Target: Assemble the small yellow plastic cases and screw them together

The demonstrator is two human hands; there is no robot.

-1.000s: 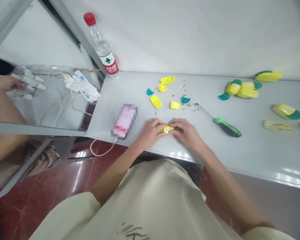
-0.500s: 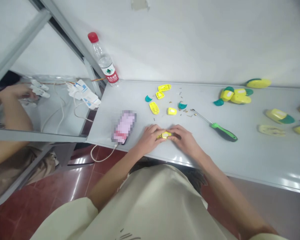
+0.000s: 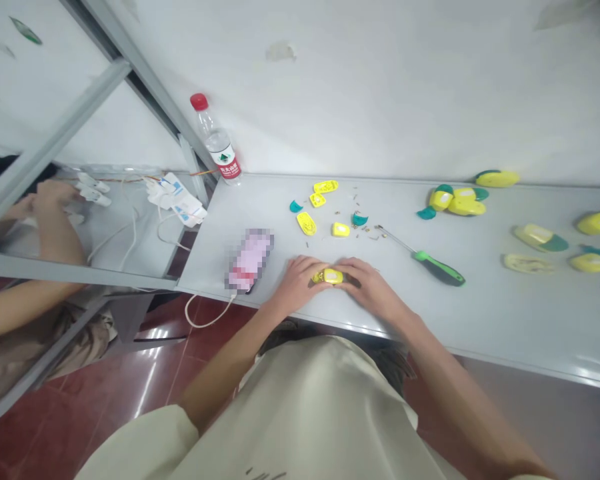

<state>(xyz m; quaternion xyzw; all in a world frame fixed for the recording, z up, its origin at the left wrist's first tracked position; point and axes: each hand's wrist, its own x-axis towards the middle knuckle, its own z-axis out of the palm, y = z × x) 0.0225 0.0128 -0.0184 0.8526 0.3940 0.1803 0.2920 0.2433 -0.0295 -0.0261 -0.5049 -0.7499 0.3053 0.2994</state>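
Both my hands rest on the grey table near its front edge and pinch one small yellow plastic part between them. My left hand grips its left end with curled fingers. My right hand grips its right end the same way. Just beyond lie several loose yellow shells and teal pieces with tiny screws scattered around them. A green-handled screwdriver lies to the right of my right hand.
A phone with a white cable lies left of my left hand. A red-capped water bottle stands at the back left. More yellow and teal housings lie at the right. Another person's arm works at the neighbouring bench, left.
My hands stay together on the yellow part with hardly any shift. The camera has tilted up, so everything sits lower in view. The neighbour's hand has moved at the left bench.
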